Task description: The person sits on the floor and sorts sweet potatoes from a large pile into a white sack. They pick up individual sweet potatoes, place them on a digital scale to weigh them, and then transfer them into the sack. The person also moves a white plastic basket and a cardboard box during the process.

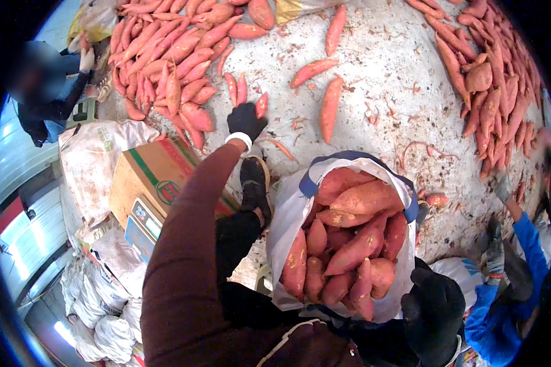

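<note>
My left hand [247,120], in a black glove, reaches down to the dirty pale ground sheet with its fingers closed around a small sweet potato [261,105]. Two more small sweet potatoes [241,88] lie just beyond its fingertips. A white bag [287,220] with a dark blue handle [308,184] stands open before my body, filled with large reddish sweet potatoes [356,245]. My right hand [436,309], also black-gloved, is at the bag's lower right edge. Its fingers look bent, but whether they grip the bag cannot be made out.
A big heap of sweet potatoes [174,59] lies at upper left, another heap [496,87] at right. A cardboard box [147,169] and a digital scale [146,225] stand left. One person [50,96] sits at far left; a blue-sleeved co-worker [496,316] is at right.
</note>
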{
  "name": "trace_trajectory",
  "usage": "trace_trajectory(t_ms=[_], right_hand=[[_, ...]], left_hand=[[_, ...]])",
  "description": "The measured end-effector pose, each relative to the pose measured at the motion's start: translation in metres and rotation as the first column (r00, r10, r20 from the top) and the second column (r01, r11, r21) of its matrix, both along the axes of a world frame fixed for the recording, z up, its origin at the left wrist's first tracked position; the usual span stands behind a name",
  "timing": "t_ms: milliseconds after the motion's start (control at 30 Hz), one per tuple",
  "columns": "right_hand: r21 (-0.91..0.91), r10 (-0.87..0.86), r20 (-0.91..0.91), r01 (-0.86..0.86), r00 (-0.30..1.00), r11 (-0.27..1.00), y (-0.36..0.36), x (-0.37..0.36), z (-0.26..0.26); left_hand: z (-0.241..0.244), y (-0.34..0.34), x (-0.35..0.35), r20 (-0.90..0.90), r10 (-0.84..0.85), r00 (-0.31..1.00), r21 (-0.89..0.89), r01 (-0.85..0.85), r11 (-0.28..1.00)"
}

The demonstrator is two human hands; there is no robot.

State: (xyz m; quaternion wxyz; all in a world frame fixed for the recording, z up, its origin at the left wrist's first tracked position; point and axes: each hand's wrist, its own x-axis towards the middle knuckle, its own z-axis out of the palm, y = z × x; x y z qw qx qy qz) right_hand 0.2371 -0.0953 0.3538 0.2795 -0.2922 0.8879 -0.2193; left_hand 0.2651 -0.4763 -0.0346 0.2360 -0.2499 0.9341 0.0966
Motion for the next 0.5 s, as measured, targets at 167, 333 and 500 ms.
trace_trajectory(t_ms=[167, 333, 500], right_hand=[[0.007, -0.016, 0.037, 0.015, 0.999, 1.000, 0.005, -0.005, -0.005], [-0.022, -0.018, 0.035, 0.019, 0.999, 1.000, 0.019, -0.008, -0.011], [-0.037, -0.030, 0.046, 0.032, 0.999, 0.999, 0.026, -0.010, -0.012]], left_hand=[[-0.002, 0.041, -0.088, -0.470, -0.218, 0.855, 0.015, 0.255, 0.967], [-0.026, 0.062, -0.145, -0.321, -0.194, 0.927, 0.021, 0.212, 0.977], [-0.023, 0.059, -0.155, -0.154, 0.013, 0.988, 0.150, 0.010, 0.989]])
